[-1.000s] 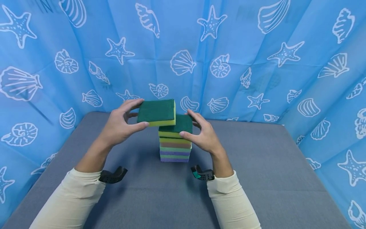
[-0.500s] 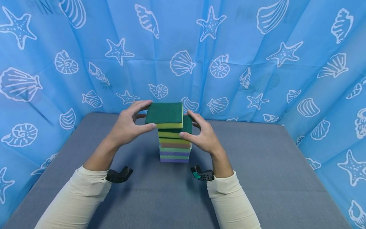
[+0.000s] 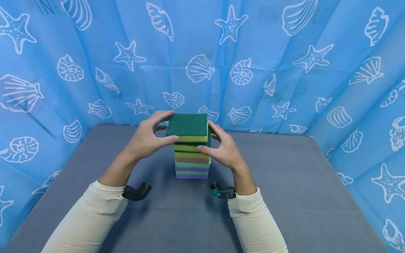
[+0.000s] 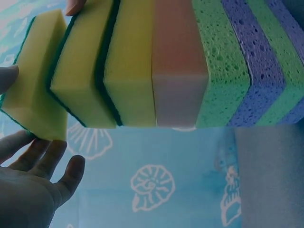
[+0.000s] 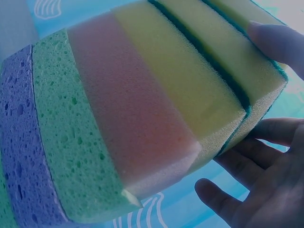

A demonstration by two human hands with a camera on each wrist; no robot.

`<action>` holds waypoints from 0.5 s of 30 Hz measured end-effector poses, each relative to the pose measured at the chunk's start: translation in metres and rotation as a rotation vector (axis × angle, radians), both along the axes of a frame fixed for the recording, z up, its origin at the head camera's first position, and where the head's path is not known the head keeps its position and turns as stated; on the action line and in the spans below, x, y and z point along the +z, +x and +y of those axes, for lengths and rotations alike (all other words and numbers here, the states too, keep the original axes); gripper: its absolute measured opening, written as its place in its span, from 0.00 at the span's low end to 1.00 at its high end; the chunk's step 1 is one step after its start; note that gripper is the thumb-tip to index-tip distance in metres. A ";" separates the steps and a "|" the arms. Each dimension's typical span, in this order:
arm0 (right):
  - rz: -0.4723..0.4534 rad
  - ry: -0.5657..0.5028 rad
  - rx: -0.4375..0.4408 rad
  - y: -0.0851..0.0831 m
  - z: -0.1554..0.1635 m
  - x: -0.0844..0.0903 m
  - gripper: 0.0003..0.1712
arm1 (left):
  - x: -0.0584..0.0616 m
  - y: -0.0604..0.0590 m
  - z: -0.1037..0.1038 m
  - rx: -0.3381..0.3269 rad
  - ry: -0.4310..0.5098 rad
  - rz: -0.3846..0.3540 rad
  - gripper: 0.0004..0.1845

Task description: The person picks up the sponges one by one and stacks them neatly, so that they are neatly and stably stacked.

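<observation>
My left hand [image 3: 150,135] grips the left side of a yellow sponge with a green scouring face [image 3: 187,124], thumb at the front and fingers behind. That sponge lies green side up over a tall stack, slightly left of it. The left wrist view shows the held sponge [image 4: 40,71] tilted against the stack; whether they touch I cannot tell. My right hand [image 3: 224,147] holds the stack's uppermost sponge [image 3: 186,147] by its right end, thumb in front. Below come another yellow-green sponge [image 4: 130,71], a pink sponge [image 4: 179,61], then alternating green [image 4: 223,71] and purple sponges [image 4: 259,57].
The stack stands on a grey cloth-covered table [image 3: 272,182]. A blue curtain [image 3: 202,42] with white shells and starfish hangs behind and along both sides. Each wrist wears a black device, one on the left wrist [image 3: 137,192] and one on the right wrist [image 3: 223,190].
My left hand has carried its sponge rightward, from left of the stack to nearly over it. My right hand has kept its hold on the stack's uppermost sponge.
</observation>
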State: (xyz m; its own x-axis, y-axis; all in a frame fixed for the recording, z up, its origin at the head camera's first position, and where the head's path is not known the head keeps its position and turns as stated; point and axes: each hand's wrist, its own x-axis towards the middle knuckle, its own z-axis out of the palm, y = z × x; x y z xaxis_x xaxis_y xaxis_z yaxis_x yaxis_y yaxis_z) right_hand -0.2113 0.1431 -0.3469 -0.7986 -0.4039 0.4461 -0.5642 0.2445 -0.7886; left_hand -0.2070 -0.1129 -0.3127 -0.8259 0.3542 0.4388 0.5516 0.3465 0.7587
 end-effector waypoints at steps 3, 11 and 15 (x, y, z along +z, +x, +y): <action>0.013 -0.005 0.002 -0.008 0.003 -0.010 0.47 | 0.000 0.000 0.003 -0.004 0.000 0.001 0.38; 0.030 -0.014 0.014 -0.011 0.006 -0.015 0.48 | -0.001 -0.001 0.007 -0.014 -0.007 0.002 0.38; 0.031 -0.020 0.025 -0.010 0.005 -0.014 0.49 | -0.001 -0.001 0.008 -0.013 -0.007 -0.002 0.38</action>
State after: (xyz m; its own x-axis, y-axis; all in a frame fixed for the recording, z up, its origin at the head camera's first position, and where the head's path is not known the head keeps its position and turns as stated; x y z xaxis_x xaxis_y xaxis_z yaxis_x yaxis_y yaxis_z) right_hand -0.2218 0.1485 -0.3607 -0.7741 -0.4144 0.4785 -0.5940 0.2141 -0.7755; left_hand -0.2082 -0.1047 -0.3137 -0.8221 0.3685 0.4340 0.5544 0.3446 0.7575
